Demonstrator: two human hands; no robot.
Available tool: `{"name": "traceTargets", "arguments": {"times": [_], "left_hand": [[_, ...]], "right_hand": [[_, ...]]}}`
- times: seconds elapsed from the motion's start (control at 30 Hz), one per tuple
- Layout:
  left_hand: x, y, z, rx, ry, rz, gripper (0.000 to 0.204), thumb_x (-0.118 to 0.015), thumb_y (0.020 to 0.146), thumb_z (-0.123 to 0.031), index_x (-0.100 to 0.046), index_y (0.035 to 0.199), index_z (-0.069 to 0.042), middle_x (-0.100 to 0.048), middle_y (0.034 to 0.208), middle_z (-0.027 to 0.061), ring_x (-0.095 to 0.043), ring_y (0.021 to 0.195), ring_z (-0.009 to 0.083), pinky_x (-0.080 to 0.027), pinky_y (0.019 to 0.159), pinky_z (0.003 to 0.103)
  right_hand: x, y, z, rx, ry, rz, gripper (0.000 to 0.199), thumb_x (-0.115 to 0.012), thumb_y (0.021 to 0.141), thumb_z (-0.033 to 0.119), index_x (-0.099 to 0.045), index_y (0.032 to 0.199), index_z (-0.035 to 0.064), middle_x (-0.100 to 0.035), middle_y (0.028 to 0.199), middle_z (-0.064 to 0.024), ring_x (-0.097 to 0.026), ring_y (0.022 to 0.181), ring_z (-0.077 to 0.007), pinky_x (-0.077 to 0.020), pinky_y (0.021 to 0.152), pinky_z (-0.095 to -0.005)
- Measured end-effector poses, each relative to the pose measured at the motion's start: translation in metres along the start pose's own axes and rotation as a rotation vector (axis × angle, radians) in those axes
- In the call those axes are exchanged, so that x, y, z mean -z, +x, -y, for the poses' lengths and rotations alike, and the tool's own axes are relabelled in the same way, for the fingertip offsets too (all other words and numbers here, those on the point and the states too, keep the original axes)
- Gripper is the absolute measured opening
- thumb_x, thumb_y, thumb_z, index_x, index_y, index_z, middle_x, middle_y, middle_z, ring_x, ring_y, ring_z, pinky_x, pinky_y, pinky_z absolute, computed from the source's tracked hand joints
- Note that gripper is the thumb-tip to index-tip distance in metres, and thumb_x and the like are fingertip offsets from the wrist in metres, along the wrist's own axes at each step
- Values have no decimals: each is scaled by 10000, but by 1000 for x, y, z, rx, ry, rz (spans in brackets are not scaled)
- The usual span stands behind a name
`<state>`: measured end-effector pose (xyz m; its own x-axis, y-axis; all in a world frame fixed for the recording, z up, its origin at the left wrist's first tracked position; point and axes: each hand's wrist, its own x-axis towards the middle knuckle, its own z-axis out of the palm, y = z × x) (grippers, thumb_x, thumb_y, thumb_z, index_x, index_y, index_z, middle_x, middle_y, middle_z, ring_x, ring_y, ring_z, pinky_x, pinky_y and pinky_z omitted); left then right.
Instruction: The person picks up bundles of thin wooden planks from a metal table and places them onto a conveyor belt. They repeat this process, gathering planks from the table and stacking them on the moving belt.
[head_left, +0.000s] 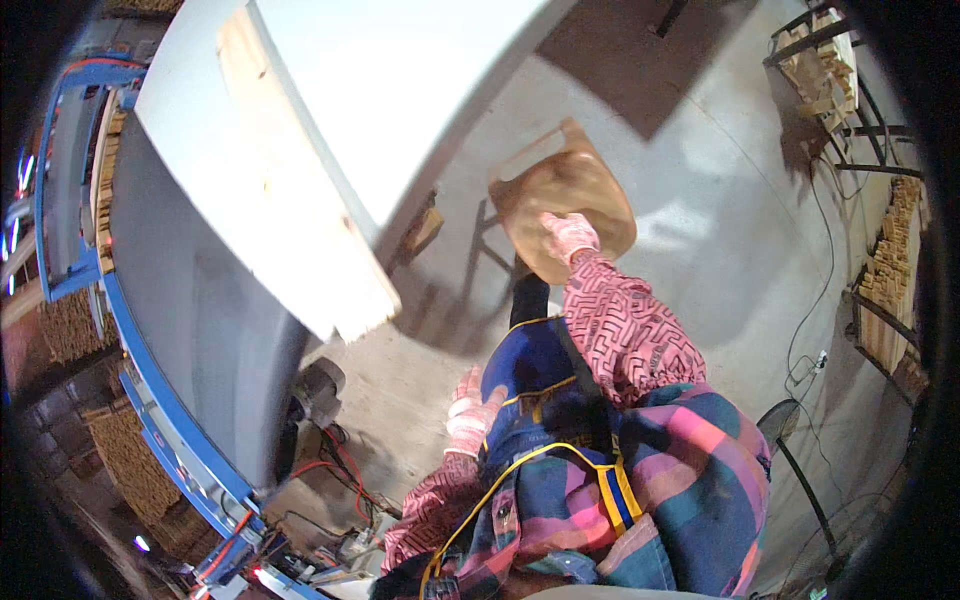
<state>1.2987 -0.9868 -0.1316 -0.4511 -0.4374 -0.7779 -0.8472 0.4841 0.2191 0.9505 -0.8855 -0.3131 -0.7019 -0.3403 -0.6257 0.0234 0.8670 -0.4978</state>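
My right hand (568,238), in a pink-and-white glove, rests on the seat of a brown wooden stool (563,192) standing on the concrete floor in front of me. My left hand (470,412), gloved the same way, lies flat against my blue apron at the thigh and holds nothing. A thick white-faced board with a pale wooden edge (300,180) slopes above a grey machine table to my left.
A grey machine with blue frame (150,380) and red cables (335,465) runs along the left. Stacks of wooden sticks (125,460) sit lower left. Metal racks with wooden pieces (885,270) stand at the right. A black cable crosses the floor.
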Motion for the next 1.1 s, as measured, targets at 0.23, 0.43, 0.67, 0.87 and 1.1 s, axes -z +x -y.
{"name": "traceTargets", "arguments": {"times": [0.23,0.43,0.67,0.87,1.1], "left_hand": [[78,86,-5,147,13,106,822,-613,885,-536,-328,1541,-132,-349,1545,230,-322,1433,379,-281,1177,429],[107,109,-17,125,-58,82,800,-601,905,-516,-331,1535,-104,-372,1538,211,-341,1427,366,-290,1170,412],[124,150,-36,18,-3,27,773,-604,883,-566,-407,1498,-141,-520,1415,201,-481,1309,393,-385,1098,428],[147,177,-94,-188,-213,133,718,-595,887,-524,-491,1419,-54,-567,1334,264,-519,1261,418,-406,1068,438],[135,186,-183,-202,-42,312,771,-567,876,-605,-472,1458,-109,-568,1380,198,-532,1277,366,-406,1076,416]], "right_hand": [[-21,124,147,177,-291,127,292,-547,927,316,-752,1082,176,-717,1086,-118,-712,949,-293,-580,783,-438],[-31,125,156,135,-209,60,280,-561,914,306,-733,1118,219,-702,1037,-124,-704,893,-311,-580,744,-443],[-35,80,88,295,-208,-116,293,-578,899,294,-710,1160,270,-685,980,-131,-696,828,-332,-579,699,-448],[60,10,-8,-218,-190,355,674,-565,851,650,-589,1360,208,-624,1312,-169,-586,1201,-383,-466,1024,-425],[171,-55,-68,-452,215,206,801,-612,842,663,-521,1425,120,-583,1391,-130,-533,1302,-300,-412,1075,-376]]}}
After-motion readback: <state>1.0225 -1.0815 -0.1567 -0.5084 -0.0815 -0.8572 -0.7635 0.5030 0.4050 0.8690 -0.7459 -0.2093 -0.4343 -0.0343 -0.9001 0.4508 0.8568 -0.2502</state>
